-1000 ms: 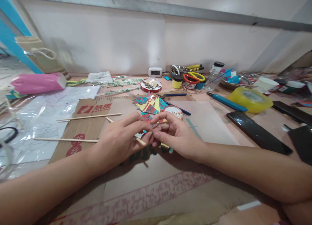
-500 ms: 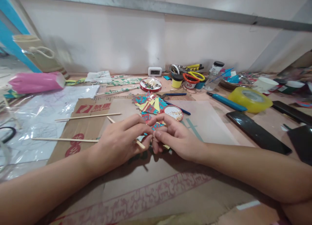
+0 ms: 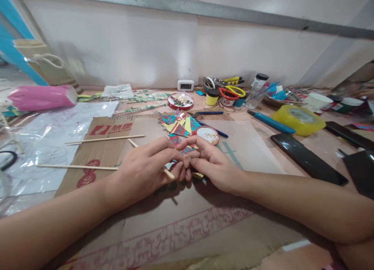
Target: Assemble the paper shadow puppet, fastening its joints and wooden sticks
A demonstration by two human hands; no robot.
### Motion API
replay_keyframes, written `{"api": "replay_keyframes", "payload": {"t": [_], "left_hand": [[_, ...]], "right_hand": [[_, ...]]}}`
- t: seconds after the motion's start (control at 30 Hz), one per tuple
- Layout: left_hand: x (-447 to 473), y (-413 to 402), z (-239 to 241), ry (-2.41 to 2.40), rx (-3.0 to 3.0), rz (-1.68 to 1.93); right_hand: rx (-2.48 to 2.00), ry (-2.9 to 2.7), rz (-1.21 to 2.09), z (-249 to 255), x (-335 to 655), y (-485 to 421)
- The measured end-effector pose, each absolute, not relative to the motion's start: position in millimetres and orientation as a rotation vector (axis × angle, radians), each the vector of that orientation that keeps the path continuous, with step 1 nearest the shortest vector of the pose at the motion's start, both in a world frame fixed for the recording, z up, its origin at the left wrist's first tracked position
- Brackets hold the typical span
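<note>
Both hands meet over a cardboard sheet [image 3: 140, 231], fingertips almost together. My left hand [image 3: 143, 165] is closed around a thin wooden stick [image 3: 168, 173], whose ends show above and below the fingers. Its thumb and forefinger also pinch toward the right fingertips. My right hand [image 3: 213, 163] has its fingers curled in and pressed together; what they grip is hidden. Just beyond the fingers lie patterned red, blue and yellow cut pieces [image 3: 181, 126]. Beside them is a small round dish of gold beads [image 3: 208, 136]. Two more sticks [image 3: 105, 139] lie at left.
A red-rimmed dish of mixed beads [image 3: 180, 101], a small digital clock [image 3: 186, 85], scissors [image 3: 230, 92] and jars [image 3: 212, 96] stand along the wall. On the right are a tape roll [image 3: 298, 119], a blue cutter [image 3: 271, 122] and a black phone [image 3: 308, 159]. A pink pack [image 3: 42, 97] lies left.
The right thumb and fingertips have shifted slightly, and the fingers of both hands have moved against each other. The stick stays in the left hand. The view has moved very slightly.
</note>
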State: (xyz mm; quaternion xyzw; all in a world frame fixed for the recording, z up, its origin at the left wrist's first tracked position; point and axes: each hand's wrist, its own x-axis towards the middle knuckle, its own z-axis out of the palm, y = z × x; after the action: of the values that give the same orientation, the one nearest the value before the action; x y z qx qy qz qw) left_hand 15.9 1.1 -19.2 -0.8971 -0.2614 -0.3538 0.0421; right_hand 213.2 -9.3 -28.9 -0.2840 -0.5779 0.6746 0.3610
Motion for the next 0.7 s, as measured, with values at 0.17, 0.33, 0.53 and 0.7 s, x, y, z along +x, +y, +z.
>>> {"api": "replay_keyframes", "payload": {"t": [0.17,0.33,0.53,0.7], "left_hand": [[14.4,3.3,-21.5,-0.775,-2.716,-1.022],[12.9,2.8,-22.1,-0.782,-2.702,-0.968],[10.2,2.3,-22.1,-0.752,-2.715,-0.878],[6.7,3.6,-25.8,-0.752,-2.685,-0.838]], "right_hand": [[-0.773,-1.51,1.75,-27.5,213.7,-9.0],[-0.767,-1.52,1.727,-28.5,212.1,-8.6],[-0.817,-1.487,1.67,-29.9,211.1,-7.2],[-0.805,-1.483,1.675,-29.1,210.6,-7.1]]}}
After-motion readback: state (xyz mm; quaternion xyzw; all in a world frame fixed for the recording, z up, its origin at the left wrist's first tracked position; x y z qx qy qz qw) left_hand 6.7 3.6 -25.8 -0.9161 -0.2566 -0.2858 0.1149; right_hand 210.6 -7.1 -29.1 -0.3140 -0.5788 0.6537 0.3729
